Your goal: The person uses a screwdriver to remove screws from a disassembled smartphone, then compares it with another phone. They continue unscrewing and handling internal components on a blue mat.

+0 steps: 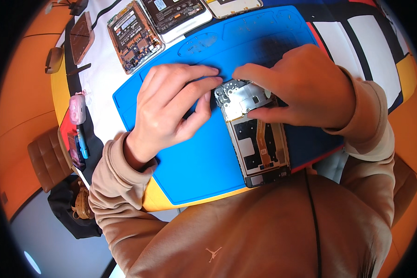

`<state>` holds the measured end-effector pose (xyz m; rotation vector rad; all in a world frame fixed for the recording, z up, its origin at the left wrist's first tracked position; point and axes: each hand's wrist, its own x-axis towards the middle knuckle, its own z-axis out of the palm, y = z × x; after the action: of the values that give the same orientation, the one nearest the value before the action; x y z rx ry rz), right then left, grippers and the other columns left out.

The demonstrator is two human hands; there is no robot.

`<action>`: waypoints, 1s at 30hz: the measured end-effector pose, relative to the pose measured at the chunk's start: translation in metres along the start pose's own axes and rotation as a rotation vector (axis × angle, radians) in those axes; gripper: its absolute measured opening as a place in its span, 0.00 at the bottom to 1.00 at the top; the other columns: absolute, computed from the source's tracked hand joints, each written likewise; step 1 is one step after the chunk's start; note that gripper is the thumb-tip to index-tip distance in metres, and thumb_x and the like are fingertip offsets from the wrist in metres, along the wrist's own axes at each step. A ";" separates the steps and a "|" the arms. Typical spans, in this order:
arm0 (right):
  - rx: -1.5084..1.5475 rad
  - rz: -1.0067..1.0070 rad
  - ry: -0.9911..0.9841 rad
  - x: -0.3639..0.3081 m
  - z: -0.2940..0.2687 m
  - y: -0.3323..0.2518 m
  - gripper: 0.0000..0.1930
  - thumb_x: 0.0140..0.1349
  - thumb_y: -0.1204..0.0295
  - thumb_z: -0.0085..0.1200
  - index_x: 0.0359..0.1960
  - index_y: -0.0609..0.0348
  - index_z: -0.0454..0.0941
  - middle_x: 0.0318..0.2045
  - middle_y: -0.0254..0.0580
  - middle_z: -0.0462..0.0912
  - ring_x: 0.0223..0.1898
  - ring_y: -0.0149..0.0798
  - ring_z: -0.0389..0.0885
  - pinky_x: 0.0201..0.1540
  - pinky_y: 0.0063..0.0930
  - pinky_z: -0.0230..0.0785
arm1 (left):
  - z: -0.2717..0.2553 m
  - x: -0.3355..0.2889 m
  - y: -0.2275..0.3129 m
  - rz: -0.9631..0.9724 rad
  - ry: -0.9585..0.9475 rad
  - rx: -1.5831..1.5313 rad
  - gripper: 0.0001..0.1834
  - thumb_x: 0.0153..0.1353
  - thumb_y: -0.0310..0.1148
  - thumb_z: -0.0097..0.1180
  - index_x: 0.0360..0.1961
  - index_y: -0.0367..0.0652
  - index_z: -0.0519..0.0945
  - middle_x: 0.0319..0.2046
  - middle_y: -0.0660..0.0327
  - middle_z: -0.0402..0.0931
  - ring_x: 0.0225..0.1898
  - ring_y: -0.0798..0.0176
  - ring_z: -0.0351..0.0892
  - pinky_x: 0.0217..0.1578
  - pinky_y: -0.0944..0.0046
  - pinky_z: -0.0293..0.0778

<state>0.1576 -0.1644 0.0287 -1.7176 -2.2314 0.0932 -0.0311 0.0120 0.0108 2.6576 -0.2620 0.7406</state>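
Observation:
An opened smartphone frame (251, 148) lies slightly tilted on the blue repair mat (194, 162), its inside facing up. A gold-brown flex cable (262, 143) runs down its middle. Across its upper end sits a silver metal cover plate (241, 98), beside dark camera parts at the left corner. My right hand (306, 88) is closed on this plate, thumb below and index finger at its top edge; its other fingers are mostly hidden. My left hand (171, 104) is bent near the upper left corner, fingers apart, nothing visible in them. Whether its fingertips touch the frame I cannot tell.
Several opened phones stand beyond the mat, including one with bare circuit boards (132, 39) and one with a black battery (173, 16). Left of the mat are a brown phone panel (82, 38), a pink-and-white case (77, 109) and a blue pen (82, 142).

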 end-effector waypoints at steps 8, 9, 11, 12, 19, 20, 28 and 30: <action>0.091 -0.081 -0.012 0.002 0.003 0.002 0.23 0.52 0.60 0.70 0.47 0.52 0.77 0.15 0.34 0.75 0.17 0.41 0.74 0.22 0.33 0.63 | -0.003 0.000 0.002 -0.022 0.039 0.003 0.15 0.45 0.19 0.62 0.37 0.41 0.85 0.42 0.60 0.83 0.39 0.59 0.80 0.40 0.64 0.73; 0.090 -0.056 0.001 0.002 0.003 0.002 0.23 0.52 0.60 0.70 0.47 0.52 0.77 0.15 0.34 0.75 0.17 0.41 0.74 0.22 0.33 0.63 | -0.003 0.000 0.003 -0.022 0.038 0.005 0.15 0.45 0.19 0.62 0.37 0.41 0.85 0.42 0.60 0.83 0.39 0.59 0.80 0.40 0.64 0.73; 0.072 -0.028 0.031 0.002 0.005 0.003 0.24 0.53 0.57 0.68 0.47 0.54 0.77 0.15 0.35 0.75 0.17 0.40 0.75 0.22 0.33 0.63 | -0.003 0.000 0.003 -0.021 0.042 0.004 0.16 0.45 0.19 0.62 0.38 0.41 0.85 0.43 0.60 0.82 0.39 0.59 0.80 0.40 0.64 0.73; 0.054 -0.027 0.047 0.003 0.006 0.004 0.24 0.54 0.55 0.67 0.47 0.55 0.76 0.15 0.36 0.75 0.16 0.40 0.75 0.21 0.32 0.63 | -0.004 0.000 0.003 -0.028 0.039 0.002 0.15 0.45 0.19 0.62 0.38 0.41 0.85 0.43 0.60 0.82 0.39 0.59 0.80 0.40 0.64 0.73; 0.128 -0.049 0.039 0.007 0.009 0.001 0.27 0.52 0.56 0.70 0.51 0.53 0.78 0.14 0.34 0.74 0.16 0.39 0.74 0.20 0.31 0.61 | -0.005 0.000 0.005 -0.039 0.025 -0.014 0.13 0.46 0.18 0.59 0.35 0.39 0.85 0.43 0.57 0.83 0.39 0.57 0.80 0.40 0.62 0.74; 0.131 -0.061 0.074 0.007 0.008 0.001 0.26 0.52 0.56 0.70 0.50 0.53 0.78 0.14 0.33 0.74 0.16 0.39 0.73 0.20 0.30 0.61 | -0.005 0.000 0.005 -0.041 0.029 -0.013 0.13 0.45 0.18 0.60 0.36 0.39 0.85 0.43 0.58 0.83 0.39 0.57 0.80 0.40 0.62 0.74; 0.182 0.012 0.121 0.006 -0.007 0.016 0.20 0.52 0.55 0.70 0.43 0.45 0.79 0.13 0.32 0.72 0.15 0.38 0.74 0.21 0.30 0.60 | -0.005 -0.001 0.005 -0.072 0.070 -0.018 0.14 0.45 0.18 0.60 0.36 0.41 0.85 0.43 0.60 0.83 0.39 0.58 0.80 0.40 0.62 0.74; 0.176 0.022 0.113 0.006 -0.006 0.016 0.23 0.51 0.52 0.71 0.44 0.46 0.79 0.13 0.33 0.72 0.16 0.40 0.74 0.21 0.31 0.61 | -0.005 0.000 0.006 -0.071 0.060 -0.027 0.14 0.45 0.18 0.60 0.36 0.41 0.85 0.43 0.60 0.83 0.39 0.58 0.80 0.40 0.62 0.74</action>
<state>0.1730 -0.1555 0.0321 -1.6138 -2.0584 0.1872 -0.0353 0.0090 0.0164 2.6001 -0.1600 0.7865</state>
